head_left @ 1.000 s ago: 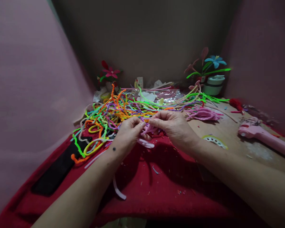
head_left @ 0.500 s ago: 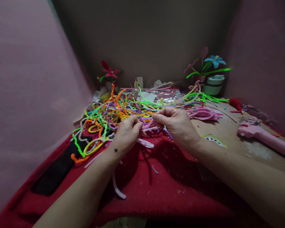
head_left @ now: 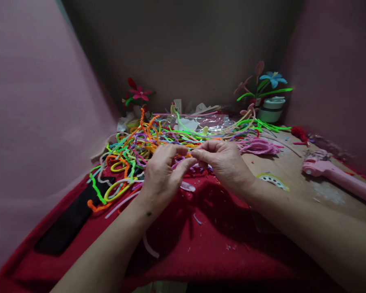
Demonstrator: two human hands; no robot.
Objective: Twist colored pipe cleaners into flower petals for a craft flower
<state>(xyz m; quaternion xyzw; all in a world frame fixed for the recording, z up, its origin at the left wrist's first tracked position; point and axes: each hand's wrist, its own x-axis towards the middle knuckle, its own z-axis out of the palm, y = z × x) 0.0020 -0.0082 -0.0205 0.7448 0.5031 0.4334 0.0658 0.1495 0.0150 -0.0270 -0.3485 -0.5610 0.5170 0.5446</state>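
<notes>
My left hand is closed, its thumb and forefinger reaching to the fingertips of my right hand. Pinched between the two hands is a pale pink pipe cleaner, mostly hidden by the fingers. A folded pale loop of pipe cleaner shows just below my left thumb. Behind both hands spreads a tangled heap of coloured pipe cleaners, in orange, green, yellow and purple. A bundle of pink pipe cleaners lies beyond my right hand.
A red cloth with small scraps covers the front. At the right are a pink glue gun and a round yellow-rimmed disc. A black flat piece lies left. Pipe-cleaner flowers and a pale green cup stand behind.
My left hand has turned and its thumb and forefinger have moved right to meet my right fingertips. The stretch of pale pipe cleaner between the hands is now covered. My right hand barely moved.
</notes>
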